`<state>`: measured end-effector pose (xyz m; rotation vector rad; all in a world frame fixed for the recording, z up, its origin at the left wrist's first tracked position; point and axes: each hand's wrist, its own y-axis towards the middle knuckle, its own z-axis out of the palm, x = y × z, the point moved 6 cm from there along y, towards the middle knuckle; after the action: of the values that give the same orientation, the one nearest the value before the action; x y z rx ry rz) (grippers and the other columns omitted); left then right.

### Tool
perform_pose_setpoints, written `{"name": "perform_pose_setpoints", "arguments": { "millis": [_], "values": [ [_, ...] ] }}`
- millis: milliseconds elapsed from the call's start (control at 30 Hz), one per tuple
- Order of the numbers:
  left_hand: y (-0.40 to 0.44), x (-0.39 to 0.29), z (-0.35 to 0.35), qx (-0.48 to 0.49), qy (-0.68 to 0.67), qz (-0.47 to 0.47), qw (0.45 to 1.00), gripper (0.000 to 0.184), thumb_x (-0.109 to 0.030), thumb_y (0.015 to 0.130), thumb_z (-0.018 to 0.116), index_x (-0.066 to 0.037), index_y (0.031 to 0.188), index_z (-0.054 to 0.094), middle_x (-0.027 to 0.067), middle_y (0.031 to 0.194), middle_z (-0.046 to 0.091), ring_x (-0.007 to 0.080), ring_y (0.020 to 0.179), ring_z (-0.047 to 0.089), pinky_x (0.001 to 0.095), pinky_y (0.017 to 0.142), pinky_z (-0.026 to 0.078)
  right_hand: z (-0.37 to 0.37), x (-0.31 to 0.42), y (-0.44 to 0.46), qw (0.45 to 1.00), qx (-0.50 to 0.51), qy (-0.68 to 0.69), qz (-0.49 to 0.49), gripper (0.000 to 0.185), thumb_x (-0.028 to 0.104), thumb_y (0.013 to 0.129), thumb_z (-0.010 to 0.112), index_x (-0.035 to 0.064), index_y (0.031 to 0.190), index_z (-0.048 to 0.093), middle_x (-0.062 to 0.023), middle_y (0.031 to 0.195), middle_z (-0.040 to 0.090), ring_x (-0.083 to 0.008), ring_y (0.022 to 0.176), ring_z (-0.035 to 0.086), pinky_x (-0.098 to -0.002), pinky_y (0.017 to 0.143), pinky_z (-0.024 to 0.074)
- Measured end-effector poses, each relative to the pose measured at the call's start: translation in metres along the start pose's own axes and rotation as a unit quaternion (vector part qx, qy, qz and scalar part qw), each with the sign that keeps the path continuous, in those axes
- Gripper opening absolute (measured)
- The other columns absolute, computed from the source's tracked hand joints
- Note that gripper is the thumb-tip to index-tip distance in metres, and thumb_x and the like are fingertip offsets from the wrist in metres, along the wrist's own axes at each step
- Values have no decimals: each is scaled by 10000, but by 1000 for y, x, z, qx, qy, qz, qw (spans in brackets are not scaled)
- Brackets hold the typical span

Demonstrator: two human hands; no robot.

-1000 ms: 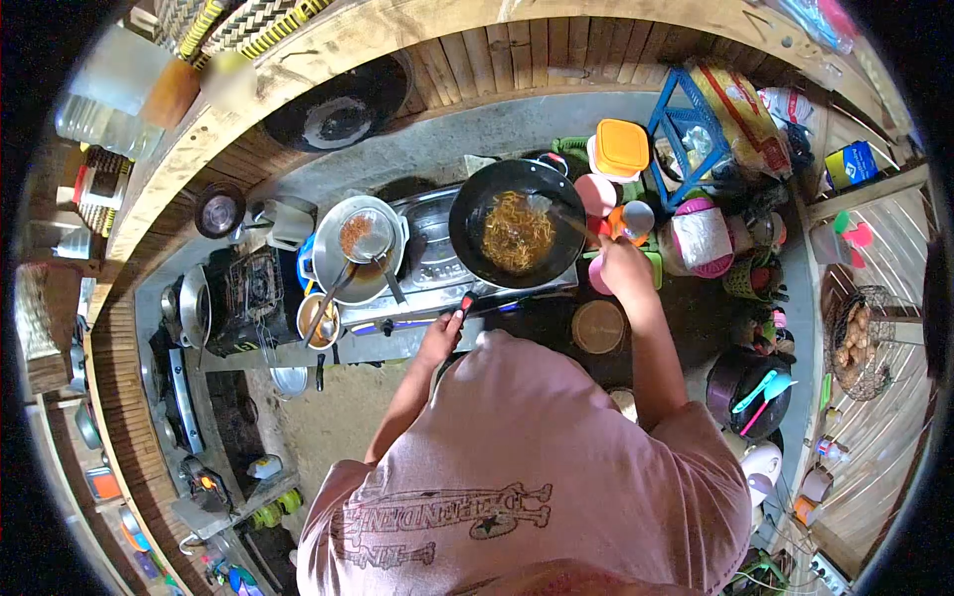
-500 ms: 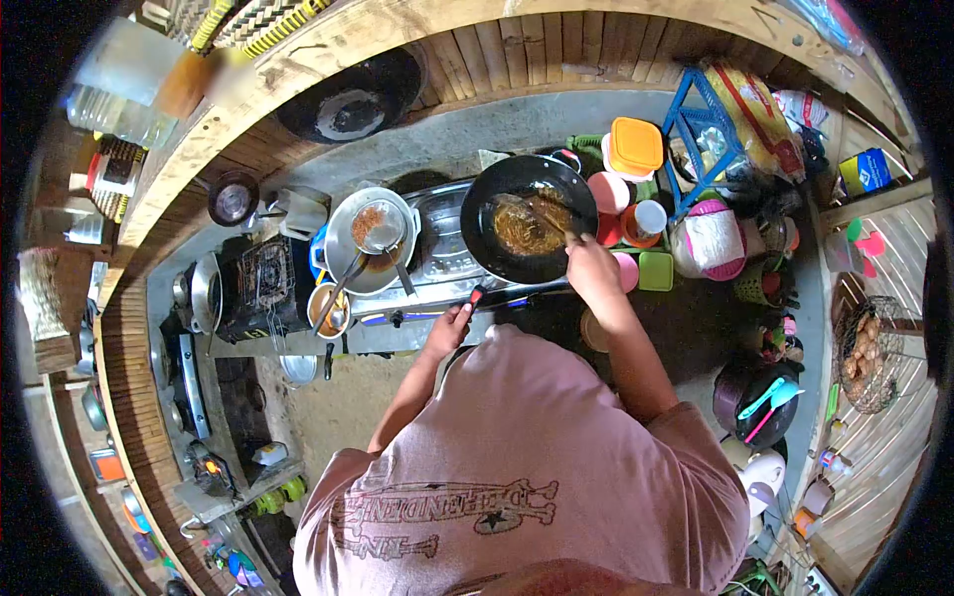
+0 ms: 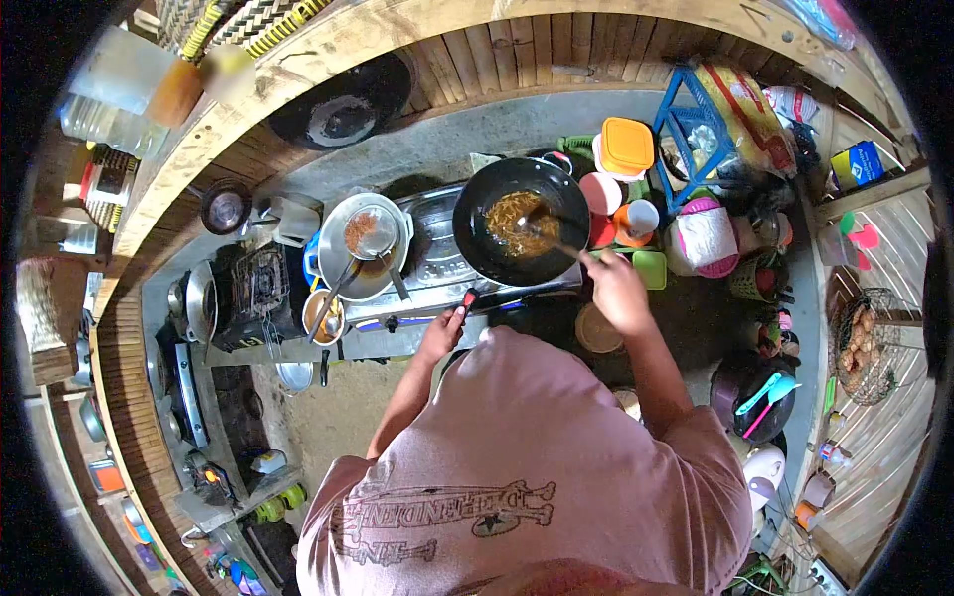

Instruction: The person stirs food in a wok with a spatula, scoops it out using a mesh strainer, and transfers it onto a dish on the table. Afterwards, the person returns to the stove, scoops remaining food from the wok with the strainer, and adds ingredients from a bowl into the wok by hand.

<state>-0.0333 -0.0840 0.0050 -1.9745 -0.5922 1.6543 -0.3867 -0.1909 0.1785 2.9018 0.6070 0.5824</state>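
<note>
A black wok sits on the stove, with shredded brown food in glossy liquid at its middle. My left hand is closed around a black handle with a red tip at the wok's near left side. Over the wok's near right rim, my right hand grips the brown handle of a spatula. Its dark head dips into the food and is partly blurred, so its exact shape is hard to make out.
Left of the wok stands a metal pan holding a strainer and utensils. A small bowl is beside it. Plastic containers crowd the right, near a blue rack. A grill rack lies far left.
My right hand has moved right and toward me, drawing the spatula across the wok. The food now lies more gathered in the middle. My left hand keeps its hold, and the view has shifted slightly.
</note>
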Motion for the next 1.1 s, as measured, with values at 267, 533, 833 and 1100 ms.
{"name": "perform_pose_setpoints", "arguments": {
  "millis": [267,533,833,1100],
  "values": [
    [2,2,-1,-6,2,-7,1000,438,-513,998,523,-103,848,553,-56,553,397,62,448,347,262,420,251,5,-57,26,980,55,25,192,258,176,933,519,46,1106,661,-213,857,690,-409,810,681,-521,726,534],
    [6,10,-3,-9,7,5,1000,449,-515,994,524,-120,781,528,-40,578,433,78,477,390,262,442,304,83,-67,23,974,46,147,167,273,224,936,558,127,1143,708,-187,963,712,-377,918,684,-448,822,545],
    [4,8,-9,-46,82,13,995,501,-554,987,514,-88,810,568,-31,598,457,97,531,414,293,491,327,24,-40,28,990,10,102,96,294,143,928,566,110,1189,697,-230,921,692,-393,831,674,-489,750,521],
    [-3,0,-8,-44,62,27,997,523,-590,971,513,-91,818,559,-16,582,473,107,500,437,291,473,344,67,-57,12,968,75,165,173,322,186,953,525,57,1210,669,-232,1078,687,-370,1011,668,-436,892,513]
  ]
}}
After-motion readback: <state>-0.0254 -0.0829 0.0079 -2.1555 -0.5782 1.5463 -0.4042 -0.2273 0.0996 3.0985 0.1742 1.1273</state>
